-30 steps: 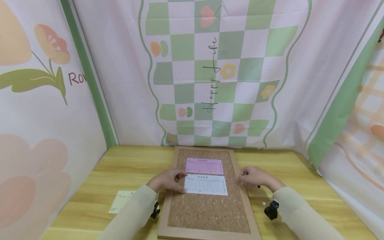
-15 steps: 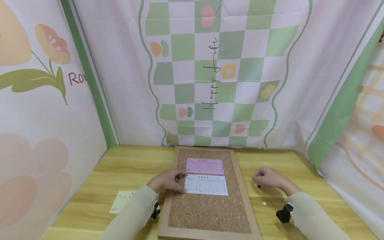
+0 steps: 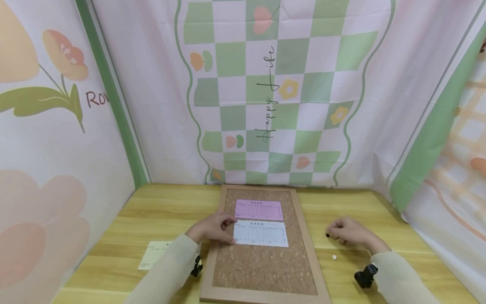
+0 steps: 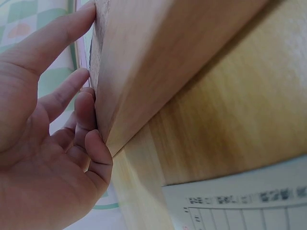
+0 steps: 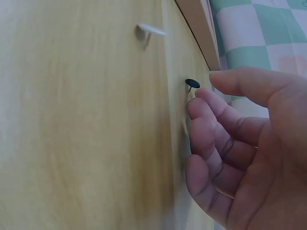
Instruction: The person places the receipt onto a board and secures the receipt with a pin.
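A framed corkboard (image 3: 265, 272) lies on the table, bearing a pink printed slip (image 3: 259, 210) with a white printed slip (image 3: 260, 234) just below it. My left hand (image 3: 213, 228) rests on the board, thumb and fingertips pressing the white slip's left edge. Right of the board, my right hand (image 3: 350, 232) is at a black thumbtack (image 5: 192, 83). The right wrist view shows thumb and index finger apart, the index fingertip close beside the tack; whether they touch I cannot tell. A white thumbtack (image 5: 151, 29) lies nearer the front, its pin showing.
A pale yellow printed slip (image 3: 152, 255) lies on the wooden table (image 3: 171, 211) left of the board, partly covered by my left sleeve. Patterned curtains (image 3: 265, 105) enclose the table at the back and sides.
My right hand has moved rightward from the board's right edge to the black thumbtack, and its thumb and index finger have come down beside it. My left hand stays on the white slip.
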Demonstrator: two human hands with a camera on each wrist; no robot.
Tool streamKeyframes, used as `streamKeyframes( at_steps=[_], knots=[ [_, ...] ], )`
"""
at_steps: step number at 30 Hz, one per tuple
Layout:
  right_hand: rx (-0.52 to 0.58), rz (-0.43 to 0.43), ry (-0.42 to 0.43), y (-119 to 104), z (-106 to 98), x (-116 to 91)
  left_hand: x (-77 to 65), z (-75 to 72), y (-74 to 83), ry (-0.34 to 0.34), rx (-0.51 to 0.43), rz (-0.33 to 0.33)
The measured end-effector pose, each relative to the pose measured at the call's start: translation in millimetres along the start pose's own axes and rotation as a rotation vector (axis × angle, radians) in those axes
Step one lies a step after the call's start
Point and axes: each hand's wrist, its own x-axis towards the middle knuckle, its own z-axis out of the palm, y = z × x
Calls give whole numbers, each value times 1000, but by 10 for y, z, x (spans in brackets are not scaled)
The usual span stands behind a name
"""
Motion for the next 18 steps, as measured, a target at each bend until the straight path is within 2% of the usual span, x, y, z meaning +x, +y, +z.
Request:
streamKeyframes(
  at_steps=[3, 10, 18],
  knots=[
    [1, 21, 12, 29, 14, -6, -1, 1, -6, -1, -1, -3],
    [-73, 42, 91, 36, 35, 3, 10, 6, -21, -6, -32, -1],
    [-106, 56, 116, 49, 51, 6, 24, 8, -26, -10, -40, 5]
  ],
)
